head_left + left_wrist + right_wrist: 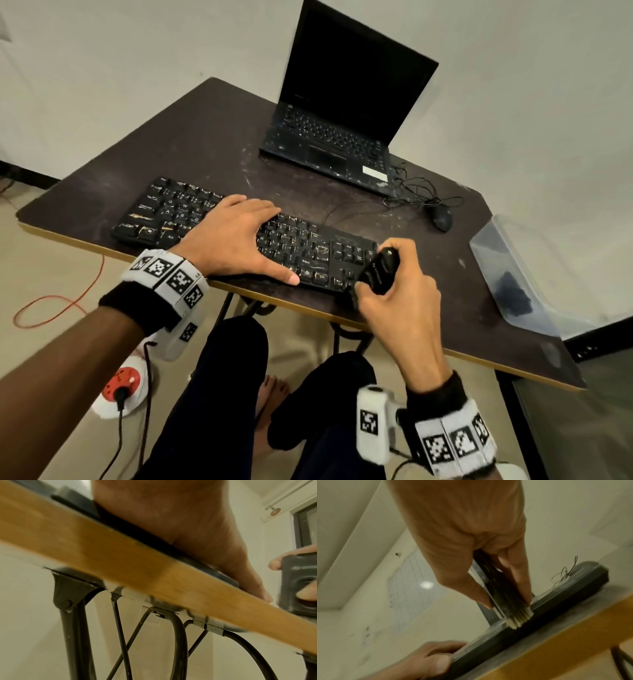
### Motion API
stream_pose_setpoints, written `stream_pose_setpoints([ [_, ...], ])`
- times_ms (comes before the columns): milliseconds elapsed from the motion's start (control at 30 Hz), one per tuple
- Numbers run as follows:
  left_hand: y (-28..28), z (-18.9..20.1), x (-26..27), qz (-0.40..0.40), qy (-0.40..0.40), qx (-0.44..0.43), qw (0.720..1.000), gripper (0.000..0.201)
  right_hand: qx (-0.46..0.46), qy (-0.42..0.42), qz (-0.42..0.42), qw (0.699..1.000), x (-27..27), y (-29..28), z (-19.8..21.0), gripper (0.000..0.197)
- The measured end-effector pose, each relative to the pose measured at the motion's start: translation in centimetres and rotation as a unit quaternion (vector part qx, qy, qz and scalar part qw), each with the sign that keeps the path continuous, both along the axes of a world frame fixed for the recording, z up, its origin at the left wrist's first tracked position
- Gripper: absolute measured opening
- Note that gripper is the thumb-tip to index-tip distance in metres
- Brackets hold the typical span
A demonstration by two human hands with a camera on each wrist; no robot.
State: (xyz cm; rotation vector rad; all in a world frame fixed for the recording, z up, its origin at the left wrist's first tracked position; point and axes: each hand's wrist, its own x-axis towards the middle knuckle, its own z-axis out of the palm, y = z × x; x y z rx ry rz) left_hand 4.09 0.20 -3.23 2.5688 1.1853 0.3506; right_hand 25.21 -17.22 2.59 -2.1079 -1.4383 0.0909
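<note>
Keyboard (pixel 308 246): black, laid flat on dark table (pixel 205 137), along near edge. Pressed down at centre by left hand (pixel 236 236); fingers straight and slightly apart over keys, thumb stretched rightward along near rim.

Cleaning brush (pixel 380 270): black body, pale bristles (pixel 520 618). Held over near right end of keyboard by right hand (pixel 400 301). Fingers (pixel 520 577) curled and clamped on brush body, thumb on opposite side. Bristles in contact with top of keyboard, as seen from right wrist view.

Far right on table: laptop (pixel 342 113), lid open, screen dark. Right of laptop: wired mouse (pixel 442 217) beside tangled cable. At right table edge: clear plastic container (pixel 507 240) with something dark inside. On floor, near left: red-and-white power socket (pixel 120 387) with black plug inserted.
</note>
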Motion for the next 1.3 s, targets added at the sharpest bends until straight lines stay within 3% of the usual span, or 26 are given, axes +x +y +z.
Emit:
stream_pose_setpoints([
  [100,0.3,0.0,0.2,0.007,-0.002,0.004,1.0,0.151,0.033,0.024,-0.034,0.999,1.4,2.1,0.7,0.05],
  [233,-0.8,-0.6,0.7,-0.009,-0.002,-0.002,1.0,0.151,0.003,0.001,0.042,0.999,0.3,0.1,0.2,0.05],
  [367,0.0,0.2,0.1,-0.003,-0.004,0.016,1.0,0.15,0.027,-0.001,-0.003,1.0,0.8,1.3,0.3,0.049],
  [500,0.2,-0.1,0.0,0.001,0.006,0.011,1.0,0.151,0.017,-0.002,0.053,0.998,-1.4,-0.2,0.0,0.05],
  [633,0.3,0.0,0.1,0.004,-0.003,0.017,1.0,0.151,0.043,0.006,0.008,0.999,0.0,2.9,0.4,0.049],
  [800,0.3,0.0,0.1,0.003,-0.001,0.016,1.0,0.15,0.016,-0.022,0.059,0.998,-1.7,0.0,0.1,0.051],
  [933,0.3,0.3,0.1,0.002,0.009,0.02,1.0,0.149,0.033,0.003,0.004,0.999,0.0,3.4,0.8,0.049],
  [1100,0.1,0.3,-0.1,0.003,0.005,0.009,1.0,0.151,0.015,-0.025,0.069,0.997,-1.8,1.2,0.2,0.05],
  [1233,0.0,0.4,0.2,-0.001,0.011,0.011,1.0,0.151,0.04,0.005,0.039,0.998,-0.3,3.0,0.3,0.049],
  [1300,0.2,0.3,0.1,0.001,0.006,0.015,1.0,0.151,0.031,-0.019,0.091,0.995,-1.3,2.0,0.4,0.05],
])
